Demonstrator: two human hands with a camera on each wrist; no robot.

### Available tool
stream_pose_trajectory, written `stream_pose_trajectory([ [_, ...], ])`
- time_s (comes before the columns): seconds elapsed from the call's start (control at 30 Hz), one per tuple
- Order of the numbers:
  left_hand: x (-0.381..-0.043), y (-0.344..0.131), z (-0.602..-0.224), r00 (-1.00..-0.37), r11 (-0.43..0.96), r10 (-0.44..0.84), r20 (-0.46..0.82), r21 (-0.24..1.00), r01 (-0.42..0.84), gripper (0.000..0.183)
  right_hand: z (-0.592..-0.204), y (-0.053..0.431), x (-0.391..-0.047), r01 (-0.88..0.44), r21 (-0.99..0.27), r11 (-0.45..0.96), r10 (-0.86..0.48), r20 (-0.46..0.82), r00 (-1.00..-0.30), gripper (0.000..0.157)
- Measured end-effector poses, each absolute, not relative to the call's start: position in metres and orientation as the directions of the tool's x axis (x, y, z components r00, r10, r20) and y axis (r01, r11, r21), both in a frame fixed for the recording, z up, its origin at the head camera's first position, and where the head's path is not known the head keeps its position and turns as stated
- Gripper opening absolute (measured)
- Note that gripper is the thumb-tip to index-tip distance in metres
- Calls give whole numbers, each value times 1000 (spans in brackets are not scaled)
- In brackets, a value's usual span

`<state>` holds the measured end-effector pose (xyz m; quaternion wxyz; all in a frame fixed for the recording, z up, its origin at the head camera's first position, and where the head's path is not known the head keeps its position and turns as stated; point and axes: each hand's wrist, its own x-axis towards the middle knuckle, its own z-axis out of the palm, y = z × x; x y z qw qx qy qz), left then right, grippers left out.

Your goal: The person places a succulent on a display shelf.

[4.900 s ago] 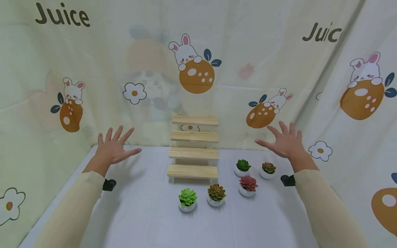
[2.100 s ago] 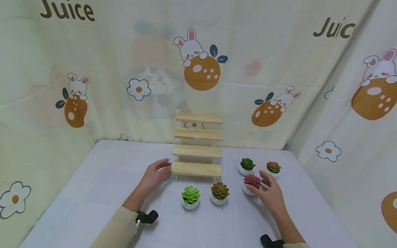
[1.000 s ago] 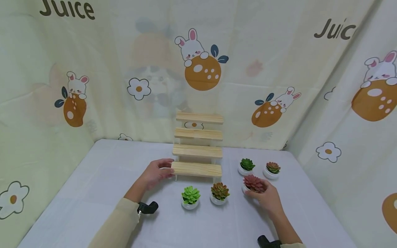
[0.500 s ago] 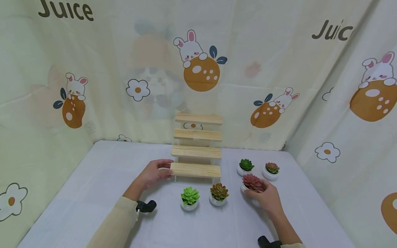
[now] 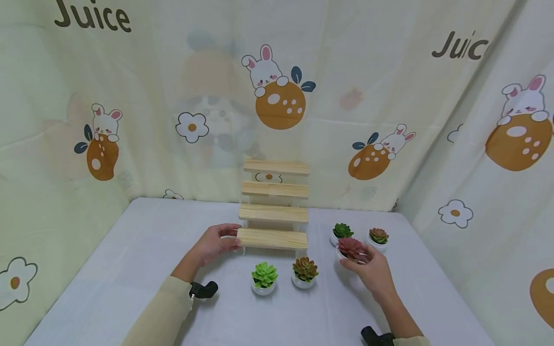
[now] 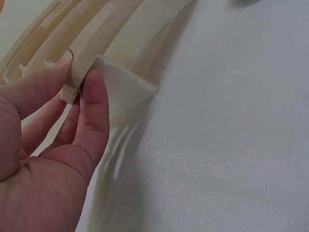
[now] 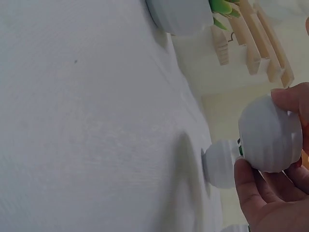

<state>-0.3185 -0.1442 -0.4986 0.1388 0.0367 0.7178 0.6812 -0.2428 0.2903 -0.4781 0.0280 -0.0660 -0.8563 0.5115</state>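
Observation:
My left hand (image 5: 214, 245) pinches the left end of the lowest board of a wooden tiered stand (image 5: 272, 239). In the left wrist view, the thumb lies on top of the board (image 6: 99, 46) and fingers are beneath it. My right hand (image 5: 375, 274) grips a red succulent (image 5: 351, 249) in a ribbed white pot (image 7: 270, 135). The right wrist view shows this pot raised off the table, thumb on one side and fingers on the other. Part of the pot is hidden behind the hand and leaves.
A light green succulent (image 5: 264, 275) and a brown-green one (image 5: 305, 269) stand in front of the stand. Behind the red plant are a dark green succulent (image 5: 343, 230) and a reddish-brown one (image 5: 379, 235). A printed curtain (image 5: 329, 144) backs the white-covered table (image 5: 259, 319).
From spread in the air, both hands came down: the left took the stand's lowest board, the right took the red succulent's pot. In the last half second, the pot has risen slightly.

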Motion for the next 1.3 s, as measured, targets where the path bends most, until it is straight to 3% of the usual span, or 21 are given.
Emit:
stream_pose_trajectory([
  [0.4,-320,-143,-501,-960,72,221,-171,985,-158,53,-462,281,-247,14,-895,446,126,47,-991,76],
  [0.8,-322,-144,-503,-958,62,224,-181,983,-171,54,-446,263,-260,-25,-872,488,105,87,-991,81],
  [1.1,-322,-143,-504,-959,50,220,-176,984,-169,53,-438,246,-276,-124,-877,464,50,166,-985,74],
  [1.3,-322,-144,-502,-959,71,217,-180,983,-168,53,-432,236,-286,-111,-886,451,30,139,-990,80],
])
